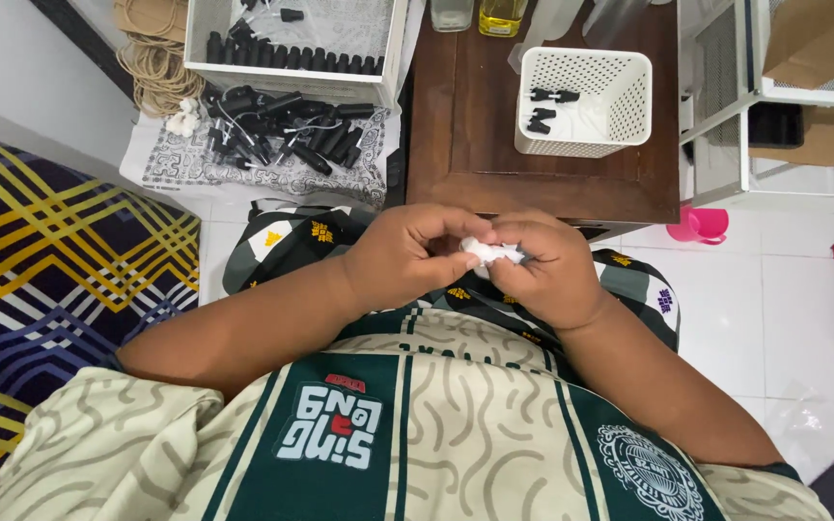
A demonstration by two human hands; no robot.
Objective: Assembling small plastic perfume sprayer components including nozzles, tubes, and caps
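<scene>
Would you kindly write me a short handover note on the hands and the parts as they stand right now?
Left hand and right hand: both closed together over the lap, pinching one small white piece; what it is cannot be told.
White perforated basket on the dark wooden table: a few black caps inside, mostly bare.
Pile of black sprayer caps on the patterned cloth to the left, more in the white box above it.
Done: few pieces in the basket. Left: the large pile.
</scene>
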